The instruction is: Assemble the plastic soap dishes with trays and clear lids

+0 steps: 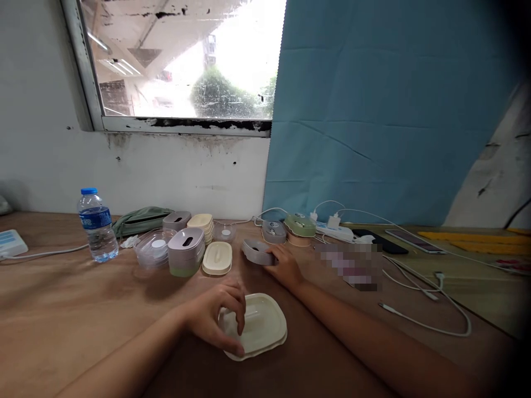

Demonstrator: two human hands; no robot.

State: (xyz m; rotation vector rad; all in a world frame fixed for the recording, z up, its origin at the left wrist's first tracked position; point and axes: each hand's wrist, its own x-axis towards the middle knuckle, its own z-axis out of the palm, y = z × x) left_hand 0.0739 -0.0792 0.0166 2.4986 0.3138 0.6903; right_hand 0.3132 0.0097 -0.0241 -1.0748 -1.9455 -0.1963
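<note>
A cream oval plastic lid (265,326) lies on the table in front of me, with a thin layer showing under its rim. Over its left side is my left hand (218,312), thumb by the near edge and fingers curved with a gap between them. Farther off, my right hand (287,266) pinches the right end of a grey-lilac curved plastic cover (255,251). That cover seems tilted; whether it touches the table I cannot tell. Left of it rests a second cream lid (218,258), beside a stack of lilac covers (186,249) with green at the bottom.
Clear plastic bowls (153,249), stacked cream lids (201,224) and a green pouch (139,221) stand near the wall. A water bottle (97,226) is at left. Green covers (299,225), a power strip (336,231), phones (415,241) and white cables (431,333) lie at right.
</note>
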